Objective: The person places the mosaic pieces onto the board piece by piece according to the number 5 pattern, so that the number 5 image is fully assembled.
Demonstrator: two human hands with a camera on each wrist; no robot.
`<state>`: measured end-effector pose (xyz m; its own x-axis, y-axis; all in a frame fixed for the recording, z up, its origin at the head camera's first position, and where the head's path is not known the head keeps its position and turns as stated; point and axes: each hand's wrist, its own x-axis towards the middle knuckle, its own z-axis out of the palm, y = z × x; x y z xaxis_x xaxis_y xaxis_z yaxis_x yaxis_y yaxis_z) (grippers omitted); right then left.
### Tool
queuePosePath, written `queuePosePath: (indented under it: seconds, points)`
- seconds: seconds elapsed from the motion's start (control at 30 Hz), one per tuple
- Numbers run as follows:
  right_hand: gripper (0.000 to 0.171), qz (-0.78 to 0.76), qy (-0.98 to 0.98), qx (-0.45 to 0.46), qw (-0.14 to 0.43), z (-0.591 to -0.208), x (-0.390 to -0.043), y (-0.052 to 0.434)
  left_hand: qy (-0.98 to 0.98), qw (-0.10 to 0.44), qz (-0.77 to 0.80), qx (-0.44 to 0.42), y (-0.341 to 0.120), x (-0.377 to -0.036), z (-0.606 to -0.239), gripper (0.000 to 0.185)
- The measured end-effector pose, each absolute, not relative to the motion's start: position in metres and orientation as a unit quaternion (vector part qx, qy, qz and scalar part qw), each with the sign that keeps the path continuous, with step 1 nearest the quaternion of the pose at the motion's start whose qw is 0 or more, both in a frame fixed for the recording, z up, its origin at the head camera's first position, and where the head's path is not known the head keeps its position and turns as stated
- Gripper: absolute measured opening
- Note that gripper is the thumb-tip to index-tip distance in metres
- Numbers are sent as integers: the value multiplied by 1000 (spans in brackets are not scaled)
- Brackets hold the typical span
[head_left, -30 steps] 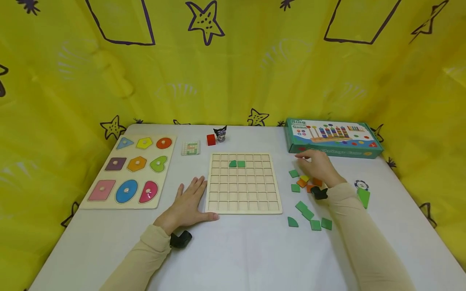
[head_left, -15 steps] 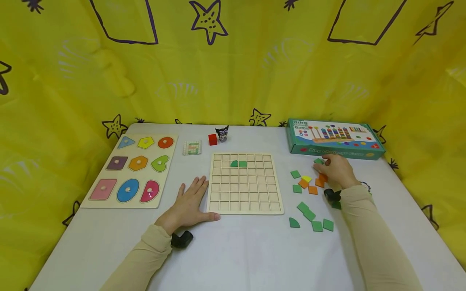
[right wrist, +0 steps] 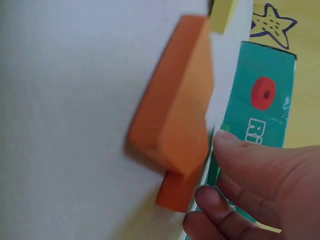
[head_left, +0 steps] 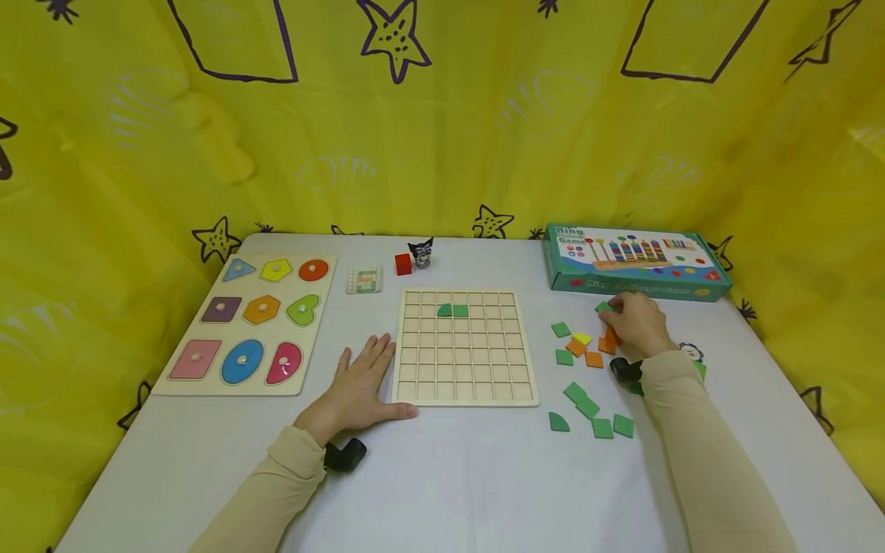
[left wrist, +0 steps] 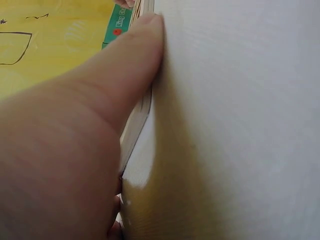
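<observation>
My left hand [head_left: 353, 392] lies flat with spread fingers along the left edge of the wooden grid board [head_left: 465, 370], its thumb at the board's near left corner. Set in the grid are a green quarter-circle tile [head_left: 445, 310] and a green square tile [head_left: 461, 311]. Over on the right, my right hand [head_left: 639, 324] pinches another green tile [head_left: 604, 306] between thumb and fingers, just in front of the box. The right wrist view shows that tile edge-on [right wrist: 214, 167], partly hidden by the fingers. Orange tiles [right wrist: 175, 100] lie close beside this hand.
Several loose green tiles [head_left: 603, 428], orange tiles [head_left: 594, 359] and a yellow tile [head_left: 582, 339] lie right of the board. A green ring game box [head_left: 639, 265] stands behind. A shape puzzle [head_left: 316, 322], pattern card [head_left: 364, 279], red cube [head_left: 403, 264] and small figurine [head_left: 421, 253] are also there.
My right hand has moved right, from above the loose tiles to the green tile before the box, and its fingers have come together on it. My left hand stays put.
</observation>
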<state>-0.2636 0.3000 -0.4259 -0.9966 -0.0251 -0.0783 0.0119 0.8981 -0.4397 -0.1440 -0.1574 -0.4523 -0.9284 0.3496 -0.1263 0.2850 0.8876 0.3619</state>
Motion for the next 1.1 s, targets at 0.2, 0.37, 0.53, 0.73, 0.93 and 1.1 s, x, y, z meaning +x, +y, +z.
queuePosePath:
  seconds: [0.2,0.37,0.53,0.73,0.93,1.1]
  points:
    - [41,-258,966,-30,10,-421,-259,289,967,92,171,164,-158,-144,-453,118]
    - [38,-286,957,-55,-13,-414,-255,269,967,89,174,166,-157,-143,-453,117]
    - [35,-304,945,-119,-31,-413,-252,245,966,88,174,167,-157,-143,-453,117]
    - [33,-333,925,-176,-54,-411,-251,207,966,90,174,168,-156,-144,-452,118]
    - [30,-339,916,-211,-33,-410,-256,170,967,90,170,165,-156,-144,-454,118]
    - [28,-303,924,-234,14,-409,-265,145,967,93,171,167,-157,-144,-453,118]
